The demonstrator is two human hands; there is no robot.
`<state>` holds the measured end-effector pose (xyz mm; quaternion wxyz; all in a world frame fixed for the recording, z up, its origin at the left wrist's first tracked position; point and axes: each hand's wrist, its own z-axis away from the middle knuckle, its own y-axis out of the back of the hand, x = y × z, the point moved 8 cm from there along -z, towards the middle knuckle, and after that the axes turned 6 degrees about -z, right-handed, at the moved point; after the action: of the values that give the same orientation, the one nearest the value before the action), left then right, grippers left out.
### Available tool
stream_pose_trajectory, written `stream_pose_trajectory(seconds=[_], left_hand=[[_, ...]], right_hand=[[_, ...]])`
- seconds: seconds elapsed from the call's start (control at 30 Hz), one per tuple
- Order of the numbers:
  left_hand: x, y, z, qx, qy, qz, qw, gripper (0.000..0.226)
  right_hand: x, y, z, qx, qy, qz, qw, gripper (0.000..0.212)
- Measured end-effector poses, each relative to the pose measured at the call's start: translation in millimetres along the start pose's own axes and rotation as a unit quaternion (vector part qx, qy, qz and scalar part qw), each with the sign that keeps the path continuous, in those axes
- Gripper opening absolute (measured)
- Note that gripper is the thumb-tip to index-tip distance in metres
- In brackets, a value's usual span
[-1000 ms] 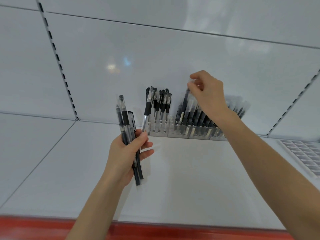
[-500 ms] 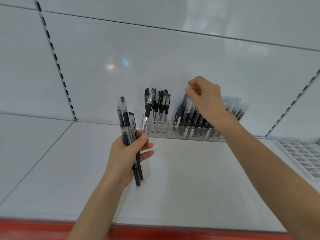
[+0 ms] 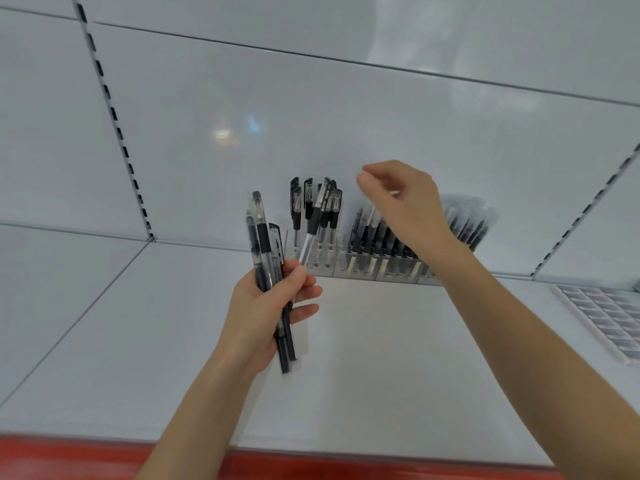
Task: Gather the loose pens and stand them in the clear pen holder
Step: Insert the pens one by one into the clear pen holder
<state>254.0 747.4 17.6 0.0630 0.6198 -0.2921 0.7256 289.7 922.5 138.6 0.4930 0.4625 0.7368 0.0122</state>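
My left hand (image 3: 268, 308) grips a bundle of several black-and-clear pens (image 3: 266, 251) upright over the white shelf, with one pen (image 3: 313, 225) angled out to the upper right between thumb and finger. The clear pen holder (image 3: 367, 266) stands against the back wall and holds several black pens in its slots. My right hand (image 3: 403, 202) hovers above the holder's middle slots, fingers loosely pinched and blurred; nothing shows in them. That hand and forearm hide part of the holder.
The white shelf (image 3: 381, 358) has a red front edge (image 3: 69, 459) at the bottom. A clear gridded tray (image 3: 602, 313) lies at the right edge. Slotted shelf uprights (image 3: 114, 119) run up the back wall on the left and right.
My right hand has let go of the pen it was lowering into the holder and has lifted slightly to the left. The left hand keeps its bundle nearly still.
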Motion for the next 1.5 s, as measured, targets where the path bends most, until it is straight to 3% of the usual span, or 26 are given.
stream_pose_trajectory(seconds=[0.07,0.2,0.3,0.57,0.93,1.07,1.17,1.33,1.43,1.5], left_hand=[[0.2,-4.2,0.6,-0.008,0.001,-0.004,1.000,0.003],[0.0,-2.9,2.2,-0.006,-0.001,-0.009,1.000,0.003],[2.3,6.2,1.8,0.012,-0.014,-0.034,0.999,0.004],[1.1,33.4,-0.3,0.051,-0.008,-0.066,0.996,0.006],[0.3,34.2,2.3,0.040,-0.009,-0.066,0.997,0.005],[-0.5,33.0,2.3,0.036,-0.008,-0.043,0.998,0.006],[0.4,31.7,2.8,0.039,-0.012,-0.014,0.999,0.005],[0.5,26.3,1.9,0.025,-0.015,0.007,1.000,0.006],[1.1,19.7,1.5,0.009,-0.017,0.010,1.000,0.008],[0.7,15.0,0.7,0.000,-0.017,0.008,1.000,0.008]], right_hand=[[-3.3,-14.3,3.5,-0.055,-0.044,-0.062,0.996,0.032],[-10.0,-28.7,6.4,-0.099,-0.094,-0.184,0.974,0.014],[-13.7,-38.9,7.1,-0.122,-0.106,-0.194,0.968,0.019],[-18.9,-4.1,-23.8,0.051,0.003,-0.069,0.996,0.019],[-14.5,-43.2,-31.7,-0.016,0.048,0.044,0.998,0.018],[-15.6,-63.8,-28.4,-0.065,0.085,0.172,0.979,0.021],[-13.1,-69.1,-23.2,-0.064,0.092,0.196,0.974,0.021],[-13.5,-59.5,-12.6,-0.075,0.072,0.151,0.983,0.025],[-19.8,-35.3,2.5,-0.013,0.037,0.048,0.998,0.024],[-19.4,-33.7,15.8,-0.046,-0.008,-0.017,0.999,0.020]])
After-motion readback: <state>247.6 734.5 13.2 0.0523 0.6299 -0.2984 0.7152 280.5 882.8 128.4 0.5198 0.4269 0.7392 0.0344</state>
